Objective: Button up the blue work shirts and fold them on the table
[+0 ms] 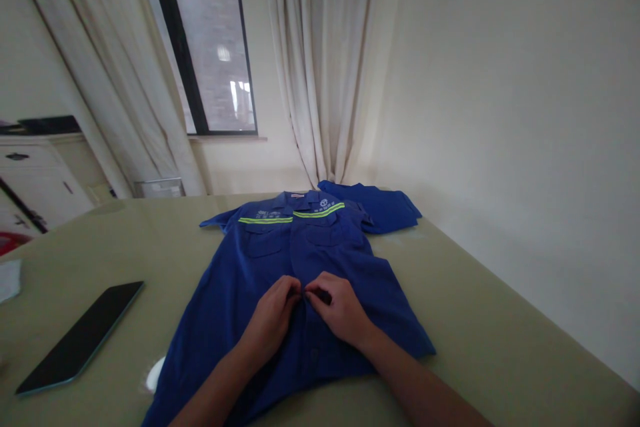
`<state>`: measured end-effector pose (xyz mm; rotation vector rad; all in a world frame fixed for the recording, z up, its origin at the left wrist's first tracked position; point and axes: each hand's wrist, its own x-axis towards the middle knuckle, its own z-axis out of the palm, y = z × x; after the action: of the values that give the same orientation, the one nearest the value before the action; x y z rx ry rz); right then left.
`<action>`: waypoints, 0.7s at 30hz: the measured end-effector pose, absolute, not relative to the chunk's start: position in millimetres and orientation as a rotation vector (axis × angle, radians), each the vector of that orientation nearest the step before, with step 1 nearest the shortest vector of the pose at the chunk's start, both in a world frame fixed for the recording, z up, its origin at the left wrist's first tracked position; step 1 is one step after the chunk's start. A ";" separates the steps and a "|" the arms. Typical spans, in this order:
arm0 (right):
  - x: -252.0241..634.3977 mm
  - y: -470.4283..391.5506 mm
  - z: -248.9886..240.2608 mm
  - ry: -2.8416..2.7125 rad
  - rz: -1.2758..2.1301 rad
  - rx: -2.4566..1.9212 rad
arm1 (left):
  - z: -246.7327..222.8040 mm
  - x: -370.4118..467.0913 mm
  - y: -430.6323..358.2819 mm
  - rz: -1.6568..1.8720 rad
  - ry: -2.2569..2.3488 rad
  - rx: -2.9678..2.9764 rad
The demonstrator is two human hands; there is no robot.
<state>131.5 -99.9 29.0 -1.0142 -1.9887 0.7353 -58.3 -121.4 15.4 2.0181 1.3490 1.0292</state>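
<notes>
A blue short-sleeved work shirt [265, 267] lies spread face up, its collar toward the window and a yellow-green reflective stripe across the chest. At the middle of its front placket, my left hand [273, 317] pinches the cloth between thumb and fingers. Right beside it, my right hand [340, 307] pinches the same front edge, the fingertips of both hands almost touching. Whether a button sits between the fingertips is hidden. Below the hands the placket runs on toward the hem.
Beyond the shirt's right shoulder lies another folded blue garment [375, 203]. A dark tablet [83, 337] rests on the greenish table [480, 320] at the left. A wall borders the table's right side; curtains [320, 67] and a window stand behind.
</notes>
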 end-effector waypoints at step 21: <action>132.8 -103.9 29.1 -2.257 0.396 -0.985 | 17.7 -57.5 -122.1 1.122 1.341 1.834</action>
<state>132.8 -103.9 29.1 -0.9847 -2.2569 0.3960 -57.5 -122.1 17.7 1.8344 1.3414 1.1221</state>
